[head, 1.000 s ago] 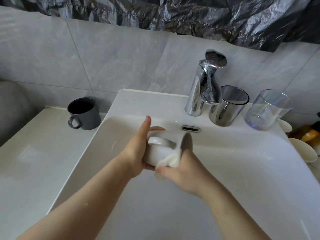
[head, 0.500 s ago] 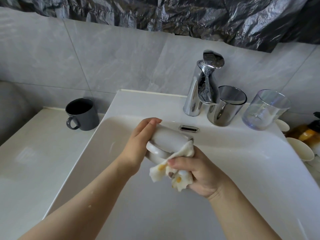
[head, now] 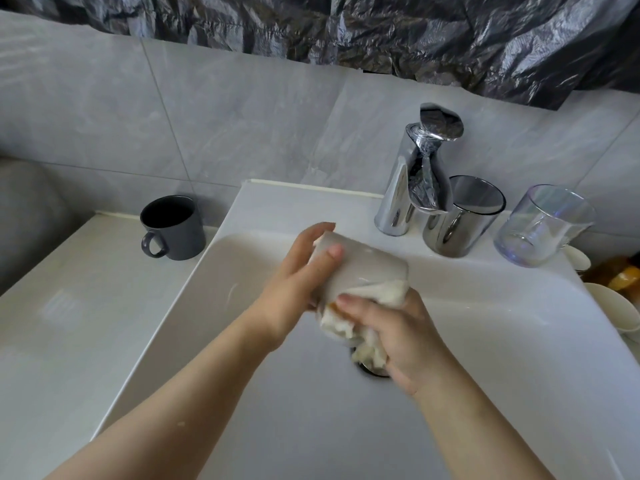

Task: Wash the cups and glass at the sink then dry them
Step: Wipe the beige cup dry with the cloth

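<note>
Far left, the dark grey mug is standing upright on the counter next to the sink, mouth up, handle sticking out toward the front left.

The left hand comes in from the lower left, forearm angled up toward the middle. It's wrapped round the white cup, thumb lying across the near side and fingers curled over the far upper-left end. The cup is held up over the basin, lying on its side, long axis running from upper left down to lower right. Can't see the handle or the opening from here, since the lower-right end is covered by the cloth.

The right hand comes in from the lower right, back of the hand up, fingers pointing left. It's clutching the bunched cloth and pressing it against that end of the cup, and the loose part hangs down just above the drain. So both hands are close together, both clamped on something.

On the back ledge there's the chrome faucet, with the shiny metal cup upright just beside it, then the clear glass standing a bit further right. A couple of white bowls peek in at the right edge.
</note>
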`<state>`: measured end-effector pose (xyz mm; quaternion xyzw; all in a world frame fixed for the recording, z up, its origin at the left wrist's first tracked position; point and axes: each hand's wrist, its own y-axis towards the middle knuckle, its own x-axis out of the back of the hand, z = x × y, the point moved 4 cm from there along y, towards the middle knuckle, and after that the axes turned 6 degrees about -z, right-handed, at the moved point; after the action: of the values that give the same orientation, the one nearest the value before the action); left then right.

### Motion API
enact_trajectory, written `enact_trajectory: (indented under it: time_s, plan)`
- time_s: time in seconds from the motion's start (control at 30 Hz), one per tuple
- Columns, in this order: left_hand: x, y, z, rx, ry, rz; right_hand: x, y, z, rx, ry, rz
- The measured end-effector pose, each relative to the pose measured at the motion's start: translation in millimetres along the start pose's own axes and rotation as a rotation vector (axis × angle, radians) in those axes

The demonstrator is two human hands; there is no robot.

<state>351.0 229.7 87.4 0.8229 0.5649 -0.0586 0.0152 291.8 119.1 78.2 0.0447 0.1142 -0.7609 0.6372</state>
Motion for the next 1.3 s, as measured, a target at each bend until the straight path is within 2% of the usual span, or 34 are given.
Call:
enact_trajectory:
  time_s: [0.07, 0.1, 0.13, 0.17, 0.2, 0.27, 0.3, 0.33, 0.37, 0.4, 0.43, 0.47, 0.5, 0.57, 0.6, 0.63, 0.7, 0.77, 0.83, 0.87, 0.9, 0.97, 1.03, 1.1, 1.17, 1.23, 1.3]
  plan:
    - [-2.4, -0.8, 7.0, 0.304, -0.180, 0.017, 4.5, -1.4, -3.0, 0.074, -0.619, -0.097]
    - [-2.6, -0.3, 11.7, 0.365, -0.206, -0.008, 2.5, -2.5, -5.1, 0.076, -0.829, -0.113]
    - [-1.6, 1.4, 16.1, 0.367, -0.192, -0.059, -0.2, -2.7, -7.5, 0.060, -0.866, -0.116]
    - [0.0, 3.5, 18.0, 0.300, -0.143, -0.115, -0.8, -2.8, -9.0, 0.038, -0.751, -0.115]
    - [0.3, 5.1, 16.9, 0.171, -0.071, -0.153, -0.3, -0.9, -9.3, 0.001, -0.509, -0.117]
    - [-0.6, 2.2, 8.3, -0.182, 0.192, -0.141, -1.7, 1.5, -8.2, -0.193, 0.131, -0.061]
    - [-0.5, -0.9, 3.0, -0.342, 0.360, -0.109, -1.8, 0.3, -6.2, -0.301, 0.372, -0.031]
    - [-1.0, -3.5, 0.8, -0.483, 0.494, -0.070, 1.5, 1.6, -6.7, -0.365, 0.486, -0.028]
    - [-2.1, -6.0, -0.4, -0.574, 0.555, -0.036, 4.1, 1.9, -4.3, -0.380, 0.499, -0.024]
    - [-2.1, -6.4, -0.3, -0.585, 0.535, -0.017, 5.8, 2.0, -2.7, -0.328, 0.432, -0.022]
    - [-1.7, -5.5, -0.5, -0.511, 0.449, -0.009, 7.1, 1.2, 1.9, -0.231, 0.335, -0.031]
    - [-1.2, -3.6, 0.4, -0.355, 0.308, 0.002, 4.9, -0.3, 11.3, -0.103, 0.245, -0.020]
    - [-1.3, -1.5, 3.1, -0.131, 0.141, 0.029, 4.1, -1.3, 17.2, 0.025, 0.147, 0.006]
    - [-4.2, -3.8, 11.1, 0.333, -0.129, 0.138, 1.3, -5.5, 19.1, 0.136, -0.121, 0.059]
    - [-6.0, -5.3, 13.9, 0.429, -0.199, 0.176, 1.1, -6.3, 17.6, 0.148, -0.246, 0.069]
    - [-7.2, -5.6, 14.8, 0.453, -0.250, 0.155, 0.8, -6.5, 14.6, 0.149, -0.319, 0.088]
    - [-5.1, -3.2, 13.8, 0.330, -0.217, 0.042, -3.6, -5.7, 13.6, 0.126, -0.267, 0.087]
    - [-1.5, 0.2, 5.3, -0.015, 0.005, -0.018, -0.2, 2.1, 6.1, 0.003, 0.056, 0.007]
    - [-0.5, -1.5, -1.9, -0.376, 0.405, 0.024, 6.3, 6.9, -3.3, -0.178, 0.301, -0.120]
    - [-0.9, -1.6, 0.6, -0.450, 0.514, 0.069, 9.8, 8.6, -7.5, -0.239, 0.332, -0.196]
    - [-0.8, -2.2, 3.4, -0.449, 0.517, 0.117, 14.3, 11.0, -10.0, -0.251, 0.293, -0.276]
    - [-2.3, -0.7, 5.1, -0.233, 0.243, 0.134, 22.7, 11.2, -3.6, -0.140, 0.082, -0.400]
    - [4.3, 7.3, 9.7, 0.039, 0.007, -0.011, 23.0, 7.3, 9.5, -0.002, -0.145, -0.357]
    - [12.9, 9.9, 12.9, 0.244, 0.101, -0.087, 14.3, 0.6, 16.5, 0.053, -0.295, -0.142]
    - [17.4, 8.0, 17.5, 0.383, 0.241, -0.028, 8.3, -3.5, 16.4, 0.045, -0.314, -0.005]
    - [20.2, 8.1, 19.4, 0.423, 0.315, -0.030, 7.8, -1.8, 13.9, 0.047, -0.325, -0.022]
    - [19.3, 10.1, 15.7, 0.376, 0.298, -0.057, 16.1, 5.9, 8.6, 0.042, -0.323, -0.226]
